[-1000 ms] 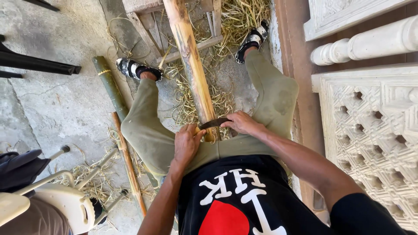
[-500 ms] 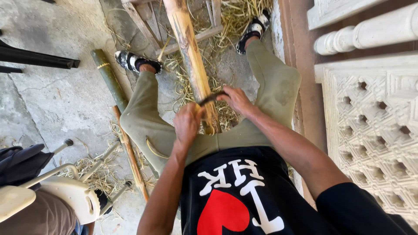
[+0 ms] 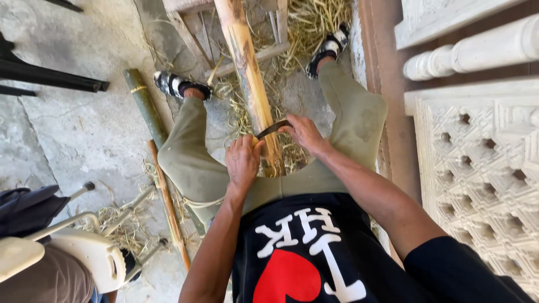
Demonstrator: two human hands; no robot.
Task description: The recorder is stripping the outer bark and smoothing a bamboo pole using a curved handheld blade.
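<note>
A curved dark metal blade [image 3: 273, 128] is held across a long pale stripped bamboo pole [image 3: 249, 78], which is set between the seated person's knees. The left hand [image 3: 243, 163] and right hand [image 3: 304, 132] are noted at either end, fingers clamped on the blade. A green bamboo length [image 3: 145, 105] lies on the concrete floor [image 3: 73, 129], among straw-like shavings [image 3: 314, 19].

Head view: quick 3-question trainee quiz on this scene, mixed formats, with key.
1. True or false: both hands grip one curved dark blade.
2. The blade lies across which thing? A) peeled tan bamboo pole B) green bamboo pole C) thin reddish stick
3. Fill in: the floor by the sandalled feet is strewn with pale ____.

Key: 1 true: left hand, right hand. 2 A. 3 shavings.
</note>
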